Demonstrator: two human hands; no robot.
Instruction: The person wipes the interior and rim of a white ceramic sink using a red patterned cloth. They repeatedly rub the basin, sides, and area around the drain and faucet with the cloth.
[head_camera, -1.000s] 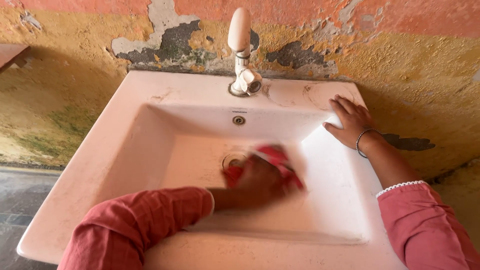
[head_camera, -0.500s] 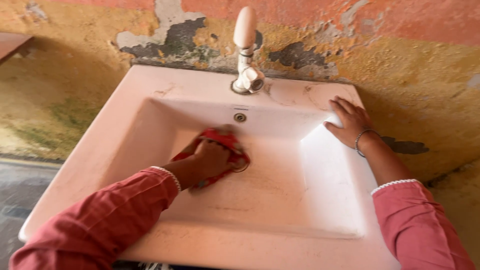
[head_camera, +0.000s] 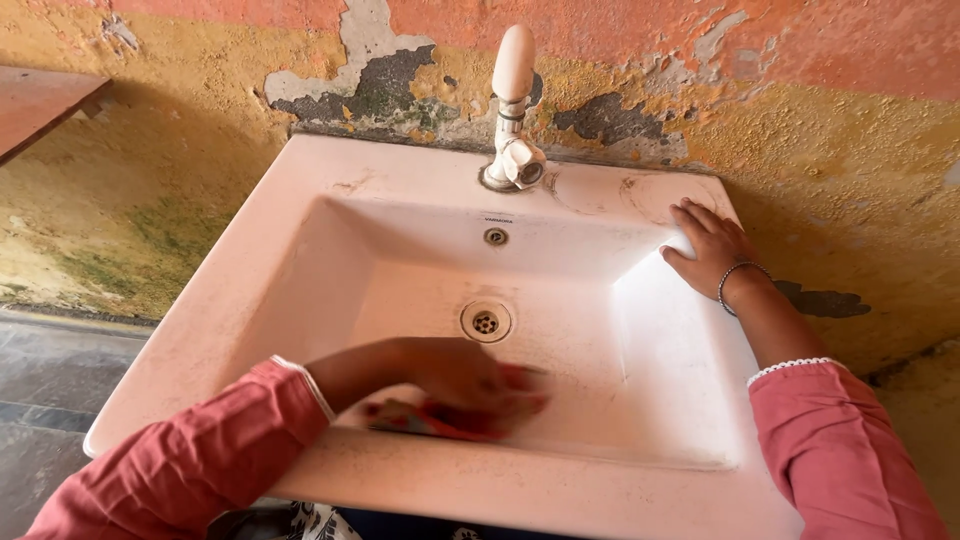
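Your left hand (head_camera: 462, 378) presses a red cloth (head_camera: 455, 415) flat against the floor of the white sink (head_camera: 330, 175), close to the near wall and a little in front of the drain (head_camera: 486, 322). The fingers lie spread and curled down over the cloth, covering most of it; only its red edge shows under and beside the palm, and the picture is blurred there, so I cannot tell how tightly you grip it. Your right hand (head_camera: 712, 248) holds nothing: it rests open, palm down, on the far right corner of the sink rim, with a bangle (head_camera: 742, 281) on the wrist.

To wipe well here, keep the cloth bunched under the whole palm, not just the fingertips, so the pressure spreads evenly. Work along the near wall where it meets the basin floor, since that crease looks likely to hold grime. Overlap your strokes and drive them toward the drain, so loosened dirt collects there. Leave the right hand braced on the rim to steady your lean. The rim near the tap (head_camera: 513, 110) shows brown ring marks and smears; those would probably need firmer, smaller circles. Mind the peeling wall (head_camera: 840, 130) behind the sink, whose flakes could drop in.
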